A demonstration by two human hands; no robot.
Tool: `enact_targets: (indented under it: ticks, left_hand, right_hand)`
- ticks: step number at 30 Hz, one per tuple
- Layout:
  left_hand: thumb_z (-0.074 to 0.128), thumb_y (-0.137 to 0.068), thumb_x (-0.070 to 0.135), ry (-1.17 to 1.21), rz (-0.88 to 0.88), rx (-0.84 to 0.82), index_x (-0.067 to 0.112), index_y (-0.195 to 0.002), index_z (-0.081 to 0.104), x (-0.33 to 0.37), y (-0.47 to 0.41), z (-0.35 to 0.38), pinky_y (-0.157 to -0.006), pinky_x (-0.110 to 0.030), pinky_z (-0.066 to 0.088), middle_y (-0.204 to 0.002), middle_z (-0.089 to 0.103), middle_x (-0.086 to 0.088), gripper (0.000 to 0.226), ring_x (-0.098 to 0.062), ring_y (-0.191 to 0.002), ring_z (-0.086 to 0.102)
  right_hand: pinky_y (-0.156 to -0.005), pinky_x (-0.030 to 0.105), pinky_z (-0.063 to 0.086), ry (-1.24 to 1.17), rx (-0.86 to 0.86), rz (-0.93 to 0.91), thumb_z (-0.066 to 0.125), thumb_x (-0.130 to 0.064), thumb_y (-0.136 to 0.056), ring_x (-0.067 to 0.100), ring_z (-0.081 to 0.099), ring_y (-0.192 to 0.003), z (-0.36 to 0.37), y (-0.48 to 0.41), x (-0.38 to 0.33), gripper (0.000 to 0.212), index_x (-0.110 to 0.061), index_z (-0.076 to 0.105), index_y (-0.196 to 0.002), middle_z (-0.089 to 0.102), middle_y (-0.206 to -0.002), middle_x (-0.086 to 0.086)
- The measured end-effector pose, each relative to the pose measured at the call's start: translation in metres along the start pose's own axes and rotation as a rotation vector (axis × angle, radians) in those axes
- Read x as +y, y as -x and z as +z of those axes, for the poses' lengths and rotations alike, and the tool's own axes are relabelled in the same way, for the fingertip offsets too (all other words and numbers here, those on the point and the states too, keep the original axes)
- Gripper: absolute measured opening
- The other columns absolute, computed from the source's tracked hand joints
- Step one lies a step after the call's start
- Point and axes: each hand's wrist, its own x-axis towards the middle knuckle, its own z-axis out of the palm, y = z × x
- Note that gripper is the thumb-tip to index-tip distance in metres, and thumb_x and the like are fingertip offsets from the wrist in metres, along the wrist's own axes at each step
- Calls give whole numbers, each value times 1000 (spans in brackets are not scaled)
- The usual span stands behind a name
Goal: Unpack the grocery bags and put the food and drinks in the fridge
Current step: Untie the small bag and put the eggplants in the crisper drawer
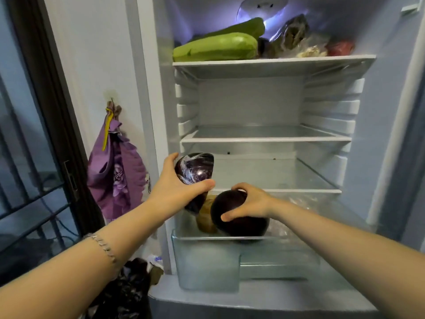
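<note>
I have an eggplant in each hand at the open fridge. My left hand is wrapped round the higher eggplant, just in front of the bottom glass shelf. My right hand grips the lower eggplant from above, partly inside the clear drawer beside a brownish item. I'd settle the lower one first, towards the right, release it, then lay the other alongside, clear of the shelf edge.
</note>
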Motion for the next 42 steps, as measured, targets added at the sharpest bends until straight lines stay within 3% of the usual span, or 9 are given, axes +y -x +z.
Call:
enact_targets:
  ticks: [6, 16, 18, 21, 25, 28, 32, 38, 42]
  left_hand:
    - [83, -68, 22, -4, 73, -52, 18, -134, 33, -14, -32, -2, -73, -11, 39, -114, 49, 6, 82, -9, -99, 50]
    - [84, -65, 27, 5, 103, -109, 22, -135, 30, -35, -44, 7, -70, -10, 43, -105, 46, 13, 89, -5, -94, 52]
    - [84, -64, 28, 11, 82, -98, 22, -133, 31, -38, -43, 11, -67, -10, 42, -99, 45, 18, 87, 0, -88, 52]
    - [85, -63, 30, -27, 65, -87, 20, -135, 32, -42, -43, 15, -74, -15, 44, -109, 48, 12, 90, -6, -95, 53]
    - [87, -55, 40, -146, 125, -130, 26, -133, 32, -44, -37, 33, -83, -19, 48, -123, 46, 6, 97, -11, -106, 54]
    - [84, -48, 46, -293, 246, -289, 25, -137, 30, -36, -34, 53, -100, -30, 45, -130, 40, 4, 106, -12, -115, 49]
    - [87, -58, 35, -360, 286, -561, 17, -137, 25, -19, -31, 72, -102, -21, 40, -130, 26, 6, 102, -8, -116, 46]
    - [85, -59, 39, -159, 124, -633, 28, -128, 36, -25, -35, 89, -99, -26, 45, -134, 43, -3, 86, -14, -116, 52]
    - [70, -66, 52, -145, 28, -465, 23, -148, 15, -34, -37, 87, -104, -31, 41, -145, 27, 0, 103, -20, -125, 46]
  right_hand:
    - [-103, 37, 42, 316, -183, -48, 79, -67, -38, 20, 46, -124, 51, -26, -18, 106, -36, 40, -132, 46, -136, -5]
    - [-110, 50, 34, 506, -436, -26, 77, -64, -56, 30, 30, -135, 73, -32, -29, 107, -33, 24, -143, 25, -149, 3]
    - [-112, 44, 34, 396, -457, -36, 70, -68, -62, 25, 34, -136, 62, -28, -28, 104, -26, 25, -146, 32, -150, 1]
    - [-105, 28, 41, -46, -442, 4, 67, -35, -85, 10, 53, -117, 20, -17, -28, 61, -18, 42, -138, 57, -126, -7]
    - [-88, 41, 46, -677, -285, 123, 75, -23, -65, 26, 55, -101, -35, 2, -19, 64, -19, 46, -122, 48, -112, 8]
    - [-111, 32, 32, -82, -125, -157, 86, -24, -63, 19, 31, -136, -55, 15, -19, 112, -33, 13, -148, 26, -147, 3]
    - [-110, 28, 35, 554, -179, -473, 87, -29, -60, 11, 35, -132, -63, 26, -13, 122, -28, 4, -149, 22, -146, -6]
    - [-98, 29, 44, 531, -74, -611, 67, -39, -78, 14, 48, -121, -57, 35, 14, 81, -51, 10, -135, 39, -140, 1]
    - [-94, 25, 45, 154, 63, -247, 72, -36, -80, 15, 56, -112, -54, 27, 30, 54, -29, 47, -127, 57, -121, -7]
